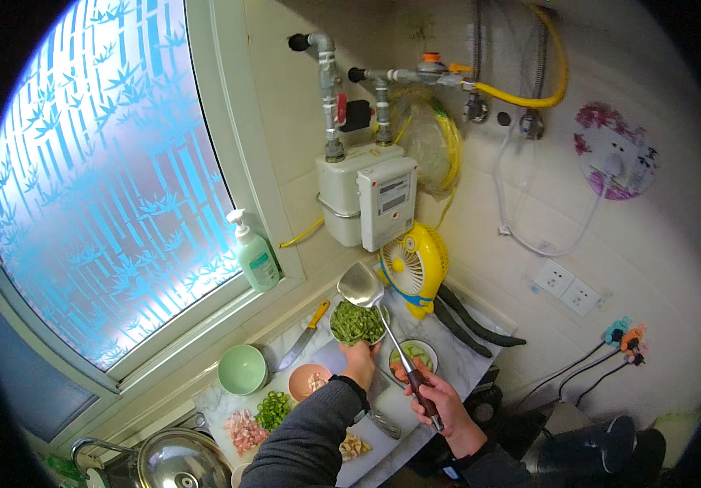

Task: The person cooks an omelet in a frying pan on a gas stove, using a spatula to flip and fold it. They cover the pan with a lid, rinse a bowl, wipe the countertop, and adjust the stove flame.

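Note:
My right hand (439, 405) grips the dark wooden handle of a metal wok spatula (361, 285), its blade raised over the marble counter. The fingers of my left hand (359, 360) are at the near rim of a bowl of shredded green vegetable (356, 323); the wrist hides part of the grip. Right of it stands a bowl of sliced green and orange vegetables (414, 360), partly behind the spatula shaft. Left of my hand is an orange bowl with pale pieces (303, 379). Chopped green peppers (273, 410), diced pink meat (244, 430) and pale chopped pieces (355, 447) lie nearer me.
A kitchen knife (299, 344) with a yellow handle lies beside a green bowl (242, 369). A yellow fan (416, 265) and two long, dark green cucumbers (466, 320) are at the back. A metal lid (183, 460) is lower left; a gas meter (387, 204) hangs above the counter.

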{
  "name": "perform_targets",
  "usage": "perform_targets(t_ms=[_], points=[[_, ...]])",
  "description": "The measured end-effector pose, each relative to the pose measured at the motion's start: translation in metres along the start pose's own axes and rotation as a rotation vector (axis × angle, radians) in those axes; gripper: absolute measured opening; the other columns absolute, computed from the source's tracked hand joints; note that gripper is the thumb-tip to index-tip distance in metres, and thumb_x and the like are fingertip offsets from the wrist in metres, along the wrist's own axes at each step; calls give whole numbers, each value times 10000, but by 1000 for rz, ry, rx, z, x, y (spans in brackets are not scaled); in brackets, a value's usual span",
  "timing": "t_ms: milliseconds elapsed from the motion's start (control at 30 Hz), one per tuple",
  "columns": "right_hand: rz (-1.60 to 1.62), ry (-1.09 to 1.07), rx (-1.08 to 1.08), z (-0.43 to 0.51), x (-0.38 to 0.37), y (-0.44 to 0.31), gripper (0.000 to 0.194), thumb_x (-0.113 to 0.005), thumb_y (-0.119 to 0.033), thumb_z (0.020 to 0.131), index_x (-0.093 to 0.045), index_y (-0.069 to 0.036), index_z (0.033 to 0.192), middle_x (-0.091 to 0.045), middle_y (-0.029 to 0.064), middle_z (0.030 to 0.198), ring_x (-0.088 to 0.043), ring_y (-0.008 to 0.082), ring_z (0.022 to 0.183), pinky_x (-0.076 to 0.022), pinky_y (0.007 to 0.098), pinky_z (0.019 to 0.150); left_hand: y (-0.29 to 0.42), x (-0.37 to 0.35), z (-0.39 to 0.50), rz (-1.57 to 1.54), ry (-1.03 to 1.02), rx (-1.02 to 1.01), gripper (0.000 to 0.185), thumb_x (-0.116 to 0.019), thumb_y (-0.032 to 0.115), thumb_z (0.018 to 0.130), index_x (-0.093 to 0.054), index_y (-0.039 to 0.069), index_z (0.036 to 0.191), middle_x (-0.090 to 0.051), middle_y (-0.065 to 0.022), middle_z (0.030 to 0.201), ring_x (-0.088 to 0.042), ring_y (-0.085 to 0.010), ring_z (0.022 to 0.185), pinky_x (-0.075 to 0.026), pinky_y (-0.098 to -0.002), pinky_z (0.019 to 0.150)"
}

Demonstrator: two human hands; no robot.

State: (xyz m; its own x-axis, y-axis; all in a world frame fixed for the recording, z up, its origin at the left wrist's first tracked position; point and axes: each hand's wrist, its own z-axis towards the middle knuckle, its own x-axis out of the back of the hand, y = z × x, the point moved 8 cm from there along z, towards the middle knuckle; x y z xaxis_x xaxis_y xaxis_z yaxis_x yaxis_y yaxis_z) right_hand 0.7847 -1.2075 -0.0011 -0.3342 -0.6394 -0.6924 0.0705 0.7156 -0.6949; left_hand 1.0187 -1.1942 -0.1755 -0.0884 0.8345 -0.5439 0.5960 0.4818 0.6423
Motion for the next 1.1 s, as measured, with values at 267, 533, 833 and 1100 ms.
perform_targets(t_ms=[267,533,833,1100], points=[[39,33,-81,44,10,14,424,-508,-119,936,-396,-15,1332,-536,120,982,-505,126,604,-401,219,394,-9,-8,55,-38,-56,-26,743,-462,-144,787,-214,265,1356,-420,-106,1287,-611,-282,912,-577,-344,613],[-57,-6,-54,32,-29,17,402,-512,-173,929,-401,-36,1290,-538,111,981,-489,117,564,-395,216,361,-33,21,29,-13,-243,197,252,-501,13,867,-517,64,1112,-579,-66,894,-604,-231,764,-529,-335,641],[66,-461,-98,-21,-172,90,402,-553,-187,914,-394,6,1229,-538,128,974,-496,114,493,-398,225,306,113,96,-268,32,-531,107,216,-402,176,953,-579,77,1028,-629,-92,844,-620,-190,688,-513,-319,537],[39,-826,-582,-103,-332,246,452,-559,-132,897,-370,-42,1298,-539,123,962,-515,158,549,-390,233,325,236,295,-386,-95,-55,-232,205,-463,222,935,-592,63,948,-628,-96,683,-586,-179,520,-479,-315,468]])
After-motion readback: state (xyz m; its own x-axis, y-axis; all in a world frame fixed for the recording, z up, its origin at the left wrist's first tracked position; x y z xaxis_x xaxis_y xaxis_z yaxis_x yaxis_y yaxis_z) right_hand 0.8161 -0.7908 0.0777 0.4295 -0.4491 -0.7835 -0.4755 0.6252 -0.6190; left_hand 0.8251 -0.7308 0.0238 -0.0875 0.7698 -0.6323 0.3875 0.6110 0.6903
